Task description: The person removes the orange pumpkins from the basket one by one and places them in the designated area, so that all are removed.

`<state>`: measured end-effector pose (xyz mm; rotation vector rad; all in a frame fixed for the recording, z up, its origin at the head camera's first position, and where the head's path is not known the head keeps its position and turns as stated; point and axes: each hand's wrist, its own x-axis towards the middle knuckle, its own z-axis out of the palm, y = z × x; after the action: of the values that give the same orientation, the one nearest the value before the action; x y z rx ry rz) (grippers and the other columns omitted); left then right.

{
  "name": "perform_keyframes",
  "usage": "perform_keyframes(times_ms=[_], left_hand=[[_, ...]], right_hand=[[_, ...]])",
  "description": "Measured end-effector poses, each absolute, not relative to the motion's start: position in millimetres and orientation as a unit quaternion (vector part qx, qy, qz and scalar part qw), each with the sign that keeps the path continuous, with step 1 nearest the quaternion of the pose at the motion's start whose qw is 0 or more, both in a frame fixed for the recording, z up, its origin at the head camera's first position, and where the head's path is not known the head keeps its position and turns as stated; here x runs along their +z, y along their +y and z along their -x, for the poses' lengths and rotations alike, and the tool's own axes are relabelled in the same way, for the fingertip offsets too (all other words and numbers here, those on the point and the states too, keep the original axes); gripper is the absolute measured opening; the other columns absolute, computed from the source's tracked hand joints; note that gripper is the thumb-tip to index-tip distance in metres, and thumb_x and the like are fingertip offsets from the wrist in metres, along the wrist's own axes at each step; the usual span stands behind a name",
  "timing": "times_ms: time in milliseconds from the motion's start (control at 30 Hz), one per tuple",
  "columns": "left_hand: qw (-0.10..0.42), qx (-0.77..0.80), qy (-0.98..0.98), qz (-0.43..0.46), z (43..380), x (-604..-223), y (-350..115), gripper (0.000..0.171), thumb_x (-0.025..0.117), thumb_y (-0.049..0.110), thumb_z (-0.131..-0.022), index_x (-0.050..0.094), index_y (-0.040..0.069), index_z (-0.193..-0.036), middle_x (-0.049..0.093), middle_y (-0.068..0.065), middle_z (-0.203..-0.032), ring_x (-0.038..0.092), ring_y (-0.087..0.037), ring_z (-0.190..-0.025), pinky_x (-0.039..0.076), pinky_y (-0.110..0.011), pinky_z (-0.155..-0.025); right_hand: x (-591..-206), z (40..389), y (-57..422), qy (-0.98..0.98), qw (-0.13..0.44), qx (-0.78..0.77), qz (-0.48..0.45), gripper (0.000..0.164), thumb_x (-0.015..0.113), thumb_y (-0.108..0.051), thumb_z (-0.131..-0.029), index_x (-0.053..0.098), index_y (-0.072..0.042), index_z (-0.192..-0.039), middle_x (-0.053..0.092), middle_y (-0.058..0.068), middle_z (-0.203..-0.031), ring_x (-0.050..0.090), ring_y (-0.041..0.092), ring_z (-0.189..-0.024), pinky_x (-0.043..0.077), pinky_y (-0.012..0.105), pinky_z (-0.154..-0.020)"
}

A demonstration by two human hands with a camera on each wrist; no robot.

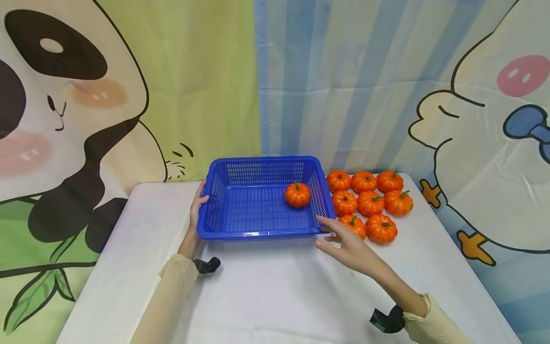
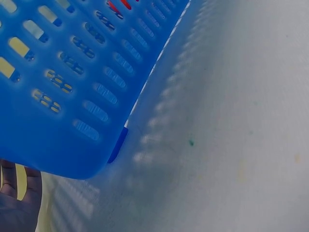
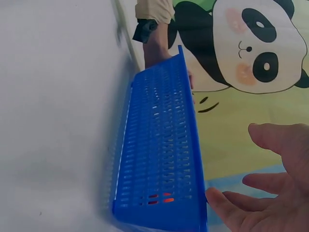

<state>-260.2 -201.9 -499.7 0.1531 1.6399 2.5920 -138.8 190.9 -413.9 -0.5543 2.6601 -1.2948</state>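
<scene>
A blue plastic basket (image 1: 266, 234) with slotted walls sits on the white table. One small orange pumpkin (image 1: 297, 195) with a green stem lies inside it, right of the middle. At the basket's left side my left hand (image 1: 195, 210) grips the rim, its thumb over the edge; most of that hand is out of the left wrist view. My right hand (image 1: 350, 243) is by the front right corner with loosely spread fingers. In the right wrist view one fingertip (image 3: 212, 194) meets or nearly meets the rim, and nothing is held.
Several more orange pumpkins (image 1: 371, 203) stand in rows on the table just right of the basket, close to its wall. Behind the white table (image 1: 266, 291) hangs a printed curtain (image 1: 206, 86) with cartoon animals.
</scene>
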Motion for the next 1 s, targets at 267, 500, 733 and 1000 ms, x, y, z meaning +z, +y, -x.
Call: perform_keyframes(times_ms=[267,500,733,1000], left_hand=[[0.035,0.842,0.536,-0.049,261.4,-502.9,-201.2,0.061,0.015,0.007,-0.100,0.009,0.027,-0.157,0.006,0.002,-0.166,0.013,-0.024,-0.151,0.032,-0.029,-0.111],[0.026,0.839,0.541,-0.048,260.7,-501.3,-201.8,0.061,0.015,0.007,-0.099,0.007,0.024,-0.157,0.005,0.001,-0.166,0.012,-0.024,-0.151,0.031,-0.030,-0.112],[0.037,0.840,0.538,-0.053,261.1,-502.9,-200.7,0.061,0.014,0.007,-0.100,0.005,0.024,-0.157,0.003,0.000,-0.166,0.013,-0.024,-0.150,0.031,-0.030,-0.111],[0.024,0.834,0.550,-0.047,261.6,-501.1,-202.7,0.060,0.015,0.008,-0.099,0.010,0.026,-0.157,0.006,0.001,-0.166,0.014,-0.023,-0.151,0.031,-0.030,-0.112]], right_hand=[[-416.9,150.9,181.2,0.871,0.067,-0.444,0.200,0.062,0.064,-0.024,-0.093,0.039,-0.002,-0.146,0.044,0.021,-0.147,0.052,0.038,-0.128,0.051,0.042,-0.098],[-410.3,166.8,177.1,0.868,0.082,-0.451,0.193,0.065,0.063,-0.024,-0.093,0.036,0.000,-0.147,0.041,0.024,-0.149,0.051,0.040,-0.129,0.050,0.048,-0.099],[-410.7,188.5,176.3,0.864,0.133,-0.458,0.161,0.066,0.061,-0.034,-0.094,0.037,-0.005,-0.148,0.041,0.020,-0.151,0.046,0.040,-0.134,0.049,0.048,-0.101],[-404.6,243.2,159.6,0.873,0.222,-0.426,0.087,0.070,0.059,-0.033,-0.095,0.030,-0.005,-0.151,0.043,0.025,-0.148,0.050,0.041,-0.129,0.043,0.052,-0.107]])
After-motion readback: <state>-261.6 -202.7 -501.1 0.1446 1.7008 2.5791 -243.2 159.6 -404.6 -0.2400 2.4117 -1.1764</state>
